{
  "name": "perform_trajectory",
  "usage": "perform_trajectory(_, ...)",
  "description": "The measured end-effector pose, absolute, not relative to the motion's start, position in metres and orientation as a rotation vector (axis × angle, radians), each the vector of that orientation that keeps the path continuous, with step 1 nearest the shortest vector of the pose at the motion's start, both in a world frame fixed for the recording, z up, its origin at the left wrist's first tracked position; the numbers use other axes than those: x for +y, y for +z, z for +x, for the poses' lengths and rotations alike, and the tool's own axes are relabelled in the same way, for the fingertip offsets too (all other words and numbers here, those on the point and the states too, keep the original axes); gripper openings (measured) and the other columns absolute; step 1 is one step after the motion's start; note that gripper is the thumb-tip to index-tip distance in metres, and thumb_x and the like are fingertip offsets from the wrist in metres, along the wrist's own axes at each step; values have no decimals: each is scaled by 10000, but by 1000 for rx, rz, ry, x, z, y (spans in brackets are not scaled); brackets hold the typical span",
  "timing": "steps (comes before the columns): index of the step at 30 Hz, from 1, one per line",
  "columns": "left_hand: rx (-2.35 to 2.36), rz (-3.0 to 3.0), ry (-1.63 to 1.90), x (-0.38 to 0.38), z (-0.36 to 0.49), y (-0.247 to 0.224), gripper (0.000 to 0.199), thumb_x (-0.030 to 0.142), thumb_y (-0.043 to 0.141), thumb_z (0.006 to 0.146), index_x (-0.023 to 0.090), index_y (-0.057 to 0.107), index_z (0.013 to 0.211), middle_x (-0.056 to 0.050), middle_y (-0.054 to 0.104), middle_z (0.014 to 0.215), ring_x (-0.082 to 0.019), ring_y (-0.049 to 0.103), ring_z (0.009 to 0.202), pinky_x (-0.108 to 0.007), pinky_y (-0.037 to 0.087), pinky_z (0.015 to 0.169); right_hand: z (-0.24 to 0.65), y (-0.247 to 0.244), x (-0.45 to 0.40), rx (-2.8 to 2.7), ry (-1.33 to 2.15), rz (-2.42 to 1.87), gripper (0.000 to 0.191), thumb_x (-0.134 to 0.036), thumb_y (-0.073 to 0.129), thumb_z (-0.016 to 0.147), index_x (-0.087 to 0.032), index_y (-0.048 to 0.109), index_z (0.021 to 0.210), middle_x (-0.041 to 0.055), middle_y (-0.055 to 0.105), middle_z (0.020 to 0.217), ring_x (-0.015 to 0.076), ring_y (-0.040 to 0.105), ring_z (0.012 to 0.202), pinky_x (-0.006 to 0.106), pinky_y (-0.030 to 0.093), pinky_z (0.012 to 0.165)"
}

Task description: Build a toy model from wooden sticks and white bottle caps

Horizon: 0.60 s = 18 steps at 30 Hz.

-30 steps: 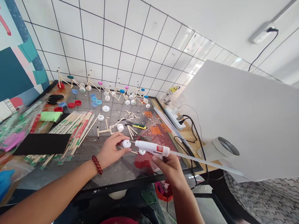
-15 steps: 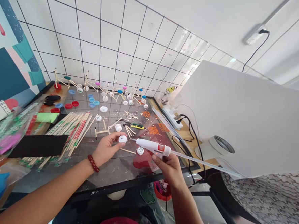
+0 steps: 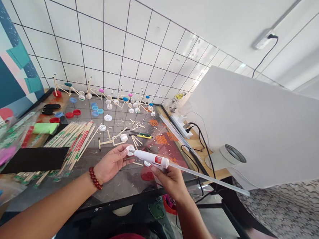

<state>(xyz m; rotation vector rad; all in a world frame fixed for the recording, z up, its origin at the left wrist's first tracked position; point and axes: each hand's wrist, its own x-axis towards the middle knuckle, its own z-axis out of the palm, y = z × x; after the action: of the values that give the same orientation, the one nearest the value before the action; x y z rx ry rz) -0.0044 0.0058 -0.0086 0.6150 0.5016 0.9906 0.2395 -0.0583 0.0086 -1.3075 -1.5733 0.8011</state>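
Between its thumb and fingers, my left hand [image 3: 112, 163] pinches a white bottle cap [image 3: 130, 150]. My right hand [image 3: 170, 180] grips a white glue gun [image 3: 149, 157], whose metal nozzle meets the cap. A long clear glue stick [image 3: 206, 177] sticks out of the gun's back end. Just beyond the cap lie another white cap [image 3: 124, 138] and a small frame of joined sticks [image 3: 110, 141]. One more white cap [image 3: 147, 163] sits on the table, partly hidden under the gun.
A yellow-green utility knife [image 3: 144, 135] lies among wood scraps. Bundles of wrapped chopsticks [image 3: 71, 144] and a black sheet [image 3: 34, 159] are at left. Stick-and-cap models [image 3: 109, 101] line the back by the wire grid. A power strip [image 3: 182, 127] with cables stands at right.
The glue gun has moved left, bringing its nozzle from beside the white cap to touching it. My left hand still holds the cap, now tilted toward the nozzle.
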Motion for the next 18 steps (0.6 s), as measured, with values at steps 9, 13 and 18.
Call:
perform_trajectory(9,506,669,997,9,-6,-13,308,297,951,789,205,832,1057,-38,772,1038,-160,727,951,-304,607,935,243,2,-58,-1611,755,-1312,361,-501,778,924,-276,794,1205,87,812,1098,290,743,993,412,624,857)
perform_trajectory(13,559,704,994,7,-4,-11,386,352,1009,697,208,848,1017,-35,769,1026,-154,707,919,-287,603,897,239,4,-62,-1573,798,-1319,360,-511,796,905,-265,800,1168,78,808,1018,281,737,969,389,622,823)
perform_trajectory(18,644,735,1067,6,-3,-5,344,400,980,725,204,838,968,-34,755,911,-148,686,807,-275,591,806,248,11,-60,-1385,945,-1317,384,-544,846,831,-228,833,1049,71,802,910,282,735,865,389,606,750)
